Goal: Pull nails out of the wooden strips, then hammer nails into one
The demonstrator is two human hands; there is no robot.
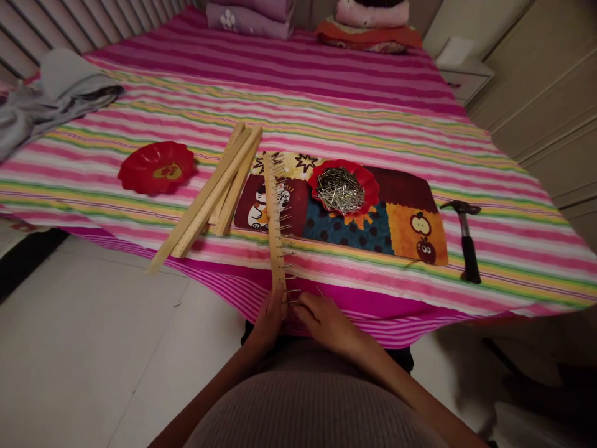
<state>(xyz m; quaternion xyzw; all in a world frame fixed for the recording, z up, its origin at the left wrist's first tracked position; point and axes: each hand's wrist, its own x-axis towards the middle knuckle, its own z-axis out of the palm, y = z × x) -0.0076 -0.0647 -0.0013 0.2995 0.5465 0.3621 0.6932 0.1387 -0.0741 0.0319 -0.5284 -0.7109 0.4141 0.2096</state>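
A narrow wooden strip [273,239] lies lengthwise before me, with a row of several nails [284,227] sticking out along its right side. My left hand [271,312] is closed around the near end of this strip. Close beside it, my right hand [326,317] pinches a nail [293,302] at the strip's near end. Another nail [319,290] shows just above the right hand's knuckles. Beyond the hands, a red scalloped dish [372,190] holds a heap of loose nails [340,190] on a patterned mat [345,230].
Several wooden strips [214,193] lie crossed in a pile on the left, near a second red dish [156,168]. At the right rests a claw hammer [466,242] with a black handle. Folded bedding [252,18] and grey cloth [60,99] are on the striped bed [373,124].
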